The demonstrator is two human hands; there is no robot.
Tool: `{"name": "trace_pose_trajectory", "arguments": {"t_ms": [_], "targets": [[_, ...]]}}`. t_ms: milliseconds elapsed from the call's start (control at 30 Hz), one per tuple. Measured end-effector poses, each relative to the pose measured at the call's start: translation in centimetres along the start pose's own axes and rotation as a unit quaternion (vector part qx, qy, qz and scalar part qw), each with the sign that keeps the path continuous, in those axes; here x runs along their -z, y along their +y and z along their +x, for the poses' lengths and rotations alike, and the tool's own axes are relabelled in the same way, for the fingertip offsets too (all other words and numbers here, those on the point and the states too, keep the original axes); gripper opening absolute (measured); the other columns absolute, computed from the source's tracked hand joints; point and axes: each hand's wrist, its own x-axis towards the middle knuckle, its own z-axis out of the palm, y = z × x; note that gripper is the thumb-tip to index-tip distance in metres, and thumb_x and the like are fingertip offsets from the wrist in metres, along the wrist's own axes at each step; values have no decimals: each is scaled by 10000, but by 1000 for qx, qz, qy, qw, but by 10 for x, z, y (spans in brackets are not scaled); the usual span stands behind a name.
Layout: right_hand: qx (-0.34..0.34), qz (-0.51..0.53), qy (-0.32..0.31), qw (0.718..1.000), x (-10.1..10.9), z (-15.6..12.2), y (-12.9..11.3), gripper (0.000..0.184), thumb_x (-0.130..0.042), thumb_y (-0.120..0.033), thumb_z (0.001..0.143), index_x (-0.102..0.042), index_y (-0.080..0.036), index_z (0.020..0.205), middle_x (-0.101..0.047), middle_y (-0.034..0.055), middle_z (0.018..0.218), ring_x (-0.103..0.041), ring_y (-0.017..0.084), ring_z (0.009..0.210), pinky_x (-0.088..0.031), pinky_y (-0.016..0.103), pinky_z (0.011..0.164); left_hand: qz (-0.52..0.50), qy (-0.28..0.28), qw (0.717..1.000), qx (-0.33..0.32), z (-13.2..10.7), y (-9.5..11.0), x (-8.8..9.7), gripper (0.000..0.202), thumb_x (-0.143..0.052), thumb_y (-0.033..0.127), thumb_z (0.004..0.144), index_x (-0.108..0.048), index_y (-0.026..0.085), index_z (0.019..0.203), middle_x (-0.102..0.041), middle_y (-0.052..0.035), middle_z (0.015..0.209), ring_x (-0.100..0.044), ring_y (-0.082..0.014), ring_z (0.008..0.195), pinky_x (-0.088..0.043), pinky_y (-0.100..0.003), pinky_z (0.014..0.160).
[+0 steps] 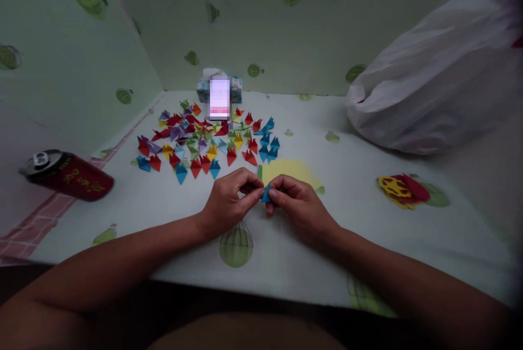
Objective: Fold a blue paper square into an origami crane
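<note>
Between my two hands is a small folded piece of blue paper (265, 194), raised a little over the near part of the table. My left hand (229, 197) pinches its left side between thumb and forefinger. From the other side, the thumb and fingers of my right hand (300, 203) close on it too. Just behind my hands lies a stack of yellow paper (292, 171) with a green edge showing at its left. Beyond, many folded paper cranes (204, 165) in red, blue, yellow, green and purple are spread over the table.
A red drink can (69, 176) stands at the left. At the back, a phone (219, 98) with a lit screen leans on a tissue box (237, 88). A white plastic bag (425, 78) bulges at the right, with red and yellow cut-out pieces (402, 189) nearer me on the table (318, 252).
</note>
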Motion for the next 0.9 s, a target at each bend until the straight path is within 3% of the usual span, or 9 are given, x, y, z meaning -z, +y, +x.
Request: {"name": "trace_pose_trajectory", "arguments": {"t_ms": [200, 433, 567, 700, 767, 900], "targets": [[2, 13, 3, 1000, 0, 0, 0, 142, -696, -289, 860, -611, -183, 818, -636, -31, 619, -580, 110, 587, -442, 275, 642, 8, -2, 1000, -15, -1, 2, 0, 49, -657, 127, 871, -651, 150, 829, -654, -20, 754, -625, -113, 677, -513, -231, 621], [4, 34, 14, 999, 1, 0, 2, 128, -707, -289, 864, -637, -185, 836, -648, -28, 642, -587, 111, 600, -447, 273, 649, -9, -11, 999, -50, -1, 4, 1, 92, -599, 158, 926, -689, 165, 905, -706, -62, 838, -660, -161, 808, -536, -302, 735], [8, 59, 10, 998, 0, 0, 1, 115, -728, -270, 851, -654, -185, 832, -649, -32, 650, -592, 101, 593, -445, 261, 650, -73, -22, 996, 35, 1, 8, 2, 65, -633, 168, 888, -685, 161, 851, -676, -43, 807, -639, -141, 752, -519, -272, 692], [10, 65, 4, 998, -1, 0, 1, 127, -742, -284, 837, -656, -191, 826, -651, -32, 634, -588, 105, 584, -445, 263, 643, -233, -41, 957, 171, 2, 9, 1, 53, -667, 196, 836, -644, 154, 859, -662, -12, 747, -630, -112, 667, -523, -231, 625], [12, 68, 4, 998, -1, 0, 1, 137, -744, -296, 836, -653, -194, 824, -651, -32, 635, -589, 108, 584, -448, 266, 643, -279, -47, 938, 200, 3, 9, 0, 88, -677, 207, 822, -632, 150, 872, -659, -2, 720, -620, -101, 633, -521, -219, 603], [13, 60, 3, 998, 0, 0, 2, 145, -745, -310, 835, -654, -198, 823, -659, -24, 666, -592, 111, 594, -457, 271, 646, -300, -63, 926, 219, 6, 11, 0, 75, -672, 204, 811, -626, 151, 836, -651, 4, 674, -623, -101, 606, -517, -221, 583]]}}
